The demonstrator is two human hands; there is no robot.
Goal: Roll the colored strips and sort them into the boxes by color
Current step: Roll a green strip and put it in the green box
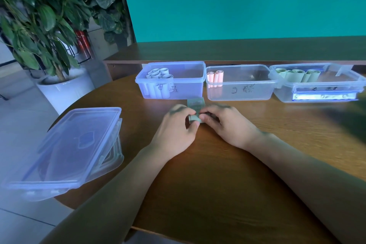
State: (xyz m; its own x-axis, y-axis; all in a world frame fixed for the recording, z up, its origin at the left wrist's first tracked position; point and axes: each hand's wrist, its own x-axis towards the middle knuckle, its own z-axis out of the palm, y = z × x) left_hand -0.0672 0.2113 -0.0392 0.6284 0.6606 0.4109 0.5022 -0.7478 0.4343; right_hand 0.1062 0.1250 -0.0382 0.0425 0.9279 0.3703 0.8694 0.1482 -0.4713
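A: Listing item one: green strip, half rolled, flat end on the worktop, just in front of the middle box.
B: Hands?
A: Left hand and right hand both pinch the rolled end.
B: Boxes?
A: Middle box: pink rolls. Left of it, blue box with pale blue rolls. Right of it, third box with green rolls. Far left, nearer the person: lidded container.

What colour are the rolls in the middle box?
Pink rolls, standing at the left end of the middle box; head view.
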